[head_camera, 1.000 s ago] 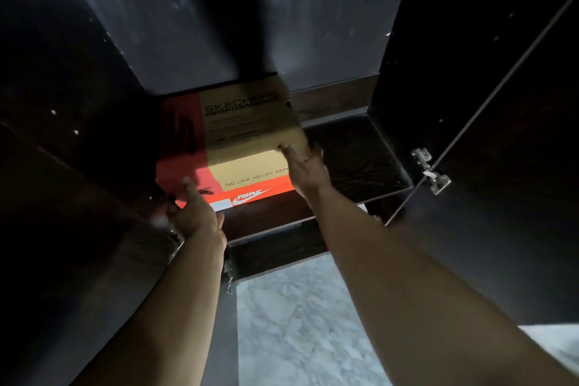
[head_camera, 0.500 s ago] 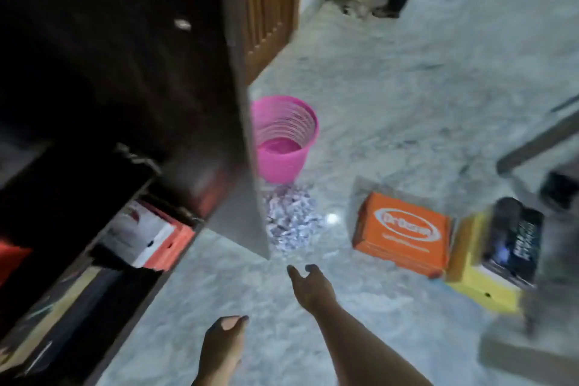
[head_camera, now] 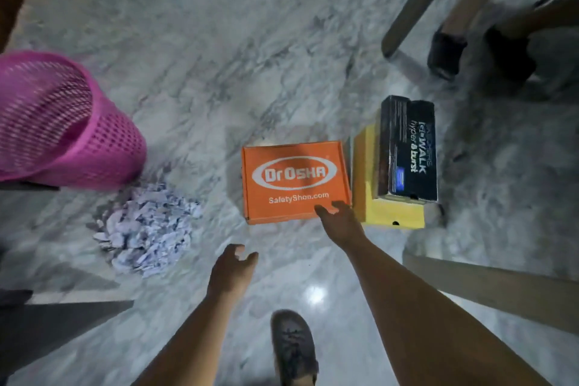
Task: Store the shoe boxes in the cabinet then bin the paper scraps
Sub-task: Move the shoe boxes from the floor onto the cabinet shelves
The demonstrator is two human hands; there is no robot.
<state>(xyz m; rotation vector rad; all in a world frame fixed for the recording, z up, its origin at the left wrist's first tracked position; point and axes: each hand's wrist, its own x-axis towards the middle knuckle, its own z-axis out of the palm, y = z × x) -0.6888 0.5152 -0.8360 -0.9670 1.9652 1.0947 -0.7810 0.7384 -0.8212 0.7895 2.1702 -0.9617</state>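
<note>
Both hands are empty, fingers loosely spread: left hand (head_camera: 233, 269) short of the orange box (head_camera: 296, 180), right hand (head_camera: 340, 222) at its near right corner. Risk imo: a one-corner grab tips it, or bumps the yellow box (head_camera: 365, 172) beside it, black box (head_camera: 407, 150) on top. Paper scraps (head_camera: 147, 230) and pink bin (head_camera: 62, 122) lie left.

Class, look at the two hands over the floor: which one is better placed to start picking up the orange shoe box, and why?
The right hand. It hangs open at the near right corner of the orange shoe box, seemingly just short of contact. The left hand is also open but sits nearer the person, over bare floor, short of the box.
</note>
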